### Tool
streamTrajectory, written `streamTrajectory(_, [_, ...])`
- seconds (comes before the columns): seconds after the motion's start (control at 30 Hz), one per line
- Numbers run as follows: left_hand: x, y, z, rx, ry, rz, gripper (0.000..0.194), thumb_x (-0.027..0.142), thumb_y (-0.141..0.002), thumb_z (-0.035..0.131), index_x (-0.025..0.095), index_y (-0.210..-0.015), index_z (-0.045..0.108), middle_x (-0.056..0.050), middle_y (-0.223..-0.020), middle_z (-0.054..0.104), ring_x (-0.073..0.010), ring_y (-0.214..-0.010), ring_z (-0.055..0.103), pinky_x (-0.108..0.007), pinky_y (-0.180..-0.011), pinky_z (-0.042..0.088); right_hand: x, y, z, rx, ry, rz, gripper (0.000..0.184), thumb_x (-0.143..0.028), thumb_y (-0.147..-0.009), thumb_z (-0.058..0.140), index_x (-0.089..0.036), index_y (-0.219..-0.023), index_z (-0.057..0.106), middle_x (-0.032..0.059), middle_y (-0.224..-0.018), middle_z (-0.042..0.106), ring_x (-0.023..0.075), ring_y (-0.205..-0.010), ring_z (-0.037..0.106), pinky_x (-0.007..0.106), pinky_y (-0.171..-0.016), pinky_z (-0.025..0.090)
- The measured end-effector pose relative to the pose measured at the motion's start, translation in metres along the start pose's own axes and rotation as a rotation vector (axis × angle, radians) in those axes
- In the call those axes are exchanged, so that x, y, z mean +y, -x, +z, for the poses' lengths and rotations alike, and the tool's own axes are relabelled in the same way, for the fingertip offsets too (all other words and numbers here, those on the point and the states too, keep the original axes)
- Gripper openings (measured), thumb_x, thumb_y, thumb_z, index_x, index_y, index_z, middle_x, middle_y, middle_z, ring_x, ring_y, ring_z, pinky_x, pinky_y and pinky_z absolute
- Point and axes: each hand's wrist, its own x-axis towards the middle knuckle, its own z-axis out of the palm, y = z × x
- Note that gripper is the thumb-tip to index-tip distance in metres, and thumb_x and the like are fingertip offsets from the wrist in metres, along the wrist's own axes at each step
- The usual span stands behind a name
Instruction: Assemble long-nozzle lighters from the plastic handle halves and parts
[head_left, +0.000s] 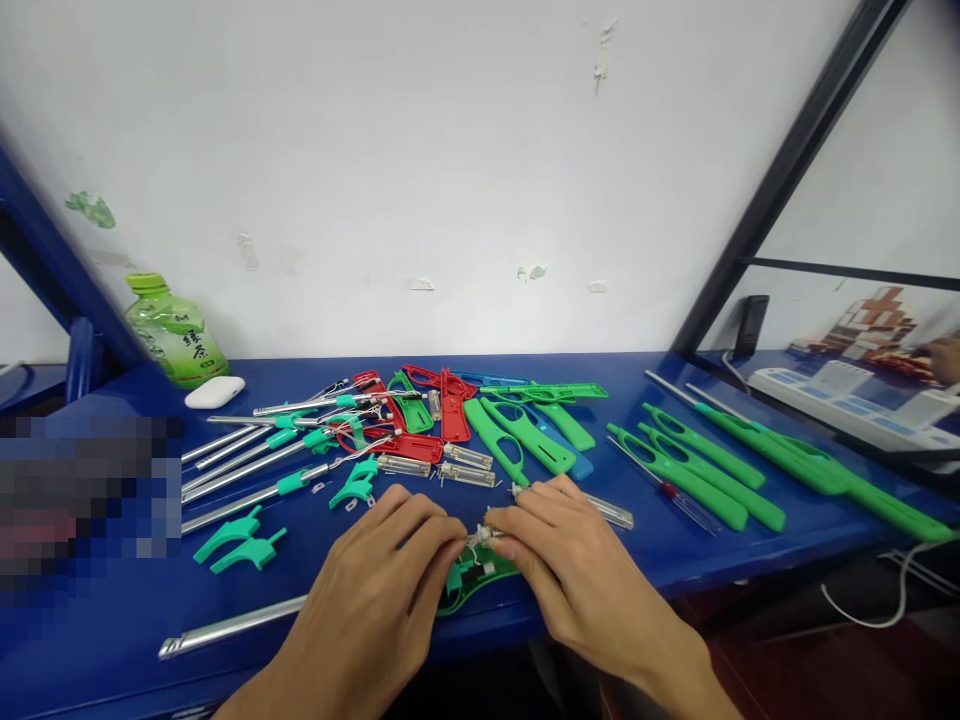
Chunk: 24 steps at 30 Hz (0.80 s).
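Thumb and fingertips of the left hand (379, 585) are pinched on a small pale part (481, 537), and the right hand (577, 570) has its own thumb and fingertips closed on the same part from the other side. The part is held near the front edge of the blue counter (90, 650), right above an open green casing half (487, 585) with a teal piece and a black piece inside. A metal tube (232, 628) lies along the counter's front, its inner end hidden by the left hand.

Beyond that tube rest two loose teal pieces (255, 552), and farther back a bundle of metal rods (232, 509) with teal fittings and wires. Red casing parts (455, 408), clear tanks (466, 475) and green handles (551, 452) crowd the middle. Right of these, a screwdriver (667, 488) with a red collar lies against more green handles (720, 500), near long green lighters (814, 478). A green bottle (180, 340) stands at the back left, just behind a white case (215, 392).
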Motion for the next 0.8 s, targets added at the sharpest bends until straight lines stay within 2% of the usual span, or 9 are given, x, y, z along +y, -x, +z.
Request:
streamTrajectory(0.17, [0.001,0.001,0.000,0.008,-0.025,0.023,0.018,0.009,-0.111,0.051,0.021,-0.109,0.064,0.003,-0.095,0.075,-0.0160,-0.083,0.065,-0.033,-0.084,0.053,-0.001,-0.001,0.000,0.038,0.010,-0.001,0.024,-0.027,-0.119,0.044,-0.024,-0.116,0.067,0.0003,-0.094,0.067,0.0200,-0.085,0.057,0.038,-0.086,0.040])
streamTrajectory(0.27, [0.004,0.009,-0.002,0.011,-0.091,-0.003,0.024,0.014,-0.111,0.052,0.018,-0.131,0.066,-0.004,-0.111,0.077,-0.0214,-0.099,0.067,-0.036,-0.091,0.056,0.000,-0.001,0.000,0.080,0.048,0.030,0.027,-0.030,-0.119,0.044,-0.024,-0.113,0.070,0.0031,-0.098,0.063,0.0213,-0.089,0.057,0.037,-0.082,0.043])
streamTrajectory(0.33, [0.005,0.019,-0.004,0.006,-0.171,-0.036,0.033,0.023,-0.112,0.053,0.015,-0.142,0.064,-0.009,-0.120,0.076,-0.0263,-0.111,0.066,-0.040,-0.095,0.057,0.001,-0.001,0.000,0.096,0.065,0.030,0.028,-0.032,-0.119,0.044,-0.025,-0.122,0.071,0.0047,-0.104,0.062,0.0215,-0.092,0.059,0.036,-0.082,0.046])
streamTrajectory(0.4, [0.006,0.031,-0.005,-0.001,-0.252,-0.046,0.037,0.033,-0.112,0.054,0.016,-0.142,0.065,-0.010,-0.125,0.075,-0.0295,-0.118,0.064,-0.043,-0.098,0.058,0.003,-0.001,-0.001,0.097,0.074,0.006,0.030,-0.033,-0.120,0.043,-0.027,-0.136,0.067,0.0048,-0.108,0.064,0.0210,-0.095,0.062,0.037,-0.083,0.048])
streamTrajectory(0.47, [0.007,0.041,-0.006,-0.025,-0.301,-0.045,0.037,0.039,-0.111,0.056,0.019,-0.140,0.067,-0.010,-0.128,0.075,-0.0311,-0.122,0.064,-0.044,-0.100,0.058,0.004,-0.001,-0.003,0.091,0.075,-0.017,0.031,-0.035,-0.120,0.042,-0.028,-0.140,0.064,0.0038,-0.107,0.067,0.0205,-0.095,0.064,0.038,-0.086,0.049])
streamTrajectory(0.57, [0.006,0.049,-0.006,-0.062,-0.306,-0.051,0.035,0.039,-0.110,0.058,0.022,-0.140,0.066,-0.009,-0.126,0.075,-0.0303,-0.119,0.066,-0.042,-0.096,0.060,0.004,-0.001,-0.006,0.087,0.064,-0.017,0.025,-0.039,-0.119,0.047,-0.027,-0.127,0.067,0.0018,-0.105,0.072,0.0200,-0.094,0.066,0.038,-0.087,0.046])
streamTrajectory(0.67, [0.007,0.050,-0.006,-0.075,-0.270,-0.074,0.031,0.035,-0.110,0.057,0.024,-0.138,0.066,-0.008,-0.122,0.075,-0.0278,-0.114,0.068,-0.041,-0.094,0.061,0.005,0.002,-0.007,0.060,0.027,0.002,0.013,-0.034,-0.116,0.057,-0.028,-0.116,0.068,-0.0011,-0.106,0.076,0.0193,-0.094,0.065,0.038,-0.087,0.043])
streamTrajectory(0.8, [0.008,0.050,-0.008,-0.057,-0.232,-0.099,0.029,0.034,-0.110,0.058,0.024,-0.136,0.066,-0.009,-0.124,0.072,-0.0270,-0.116,0.067,-0.039,-0.095,0.062,0.006,0.006,-0.006,0.036,-0.025,0.026,0.004,-0.031,-0.113,0.063,-0.031,-0.115,0.067,-0.0042,-0.108,0.075,0.0192,-0.096,0.063,0.038,-0.089,0.041])
